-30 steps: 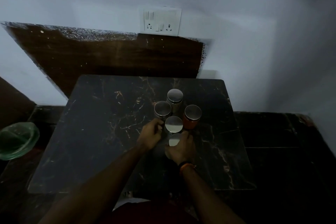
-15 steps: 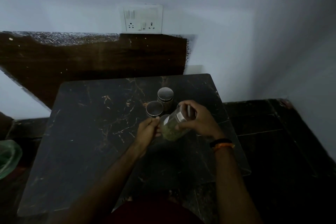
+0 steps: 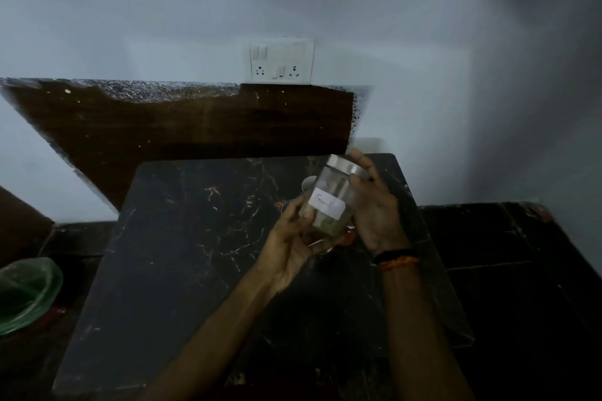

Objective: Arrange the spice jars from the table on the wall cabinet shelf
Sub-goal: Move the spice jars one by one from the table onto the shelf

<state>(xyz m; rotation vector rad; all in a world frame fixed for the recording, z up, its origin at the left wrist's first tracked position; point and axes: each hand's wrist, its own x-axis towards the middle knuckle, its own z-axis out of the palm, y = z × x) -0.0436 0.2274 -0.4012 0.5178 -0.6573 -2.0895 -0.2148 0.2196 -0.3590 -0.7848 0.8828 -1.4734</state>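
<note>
Dim room, pale wall behind a black marble table (image 3: 182, 237). Above its far right part, a clear spice jar (image 3: 329, 202) with a steel lid and white label is lifted, tilted. Left hand (image 3: 290, 241) cups its base; right hand (image 3: 374, 205) wraps its side. Other jars (image 3: 308, 184) sit mostly hidden behind. Best to right it, then carry one-handed to the shelf, which is out of view.

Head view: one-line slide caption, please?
Both hands, left and right, hold a labelled spice jar tilted above the dark table.
</note>
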